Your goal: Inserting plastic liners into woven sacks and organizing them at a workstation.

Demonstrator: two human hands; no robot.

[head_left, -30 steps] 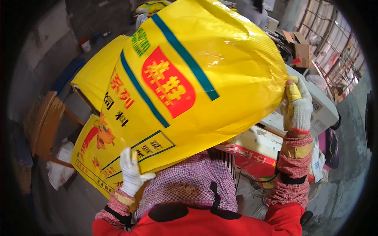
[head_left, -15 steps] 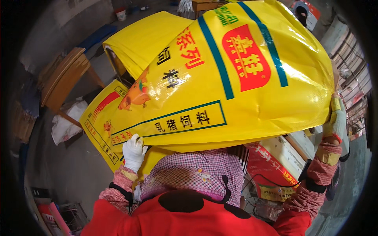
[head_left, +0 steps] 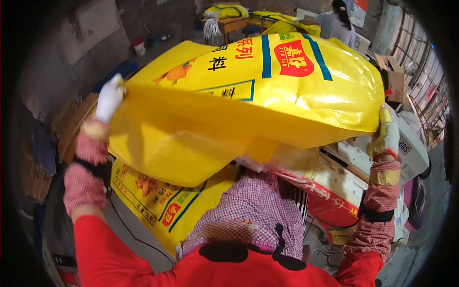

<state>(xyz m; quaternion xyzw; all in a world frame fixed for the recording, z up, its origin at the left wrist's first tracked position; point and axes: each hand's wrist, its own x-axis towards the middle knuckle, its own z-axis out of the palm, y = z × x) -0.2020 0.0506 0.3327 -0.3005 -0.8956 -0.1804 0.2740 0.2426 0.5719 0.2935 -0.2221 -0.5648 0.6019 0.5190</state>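
Note:
A large yellow woven feed sack (head_left: 325,107), printed with a red badge, green stripes and an orange pig picture, is stretched wide in front of me. At its left end, my left hand (head_left: 111,98) in a white glove is closed on the raised edge. The gloved right hand (head_left: 388,134) is closed at the sack's right end. Between them the near edge is lifted, and the plain yellow side (head_left: 191,138) faces me. Below it, another printed yellow sack (head_left: 143,191) lies at my left beside my checked apron (head_left: 239,210).
Red and white cartons (head_left: 334,201) stand close by my right side, with a white rounded machine (head_left: 409,143) behind. At the back, a person (head_left: 337,28) in grey is near a table with yellow sacks (head_left: 272,19). A white bucket (head_left: 139,47) stands far left; a dark cable (head_left: 136,234) crosses the floor.
My left hand has swung up and outward to the left, lifting the sack's near edge and exposing its plain side. The view has tilted up, bringing the person and back table into sight.

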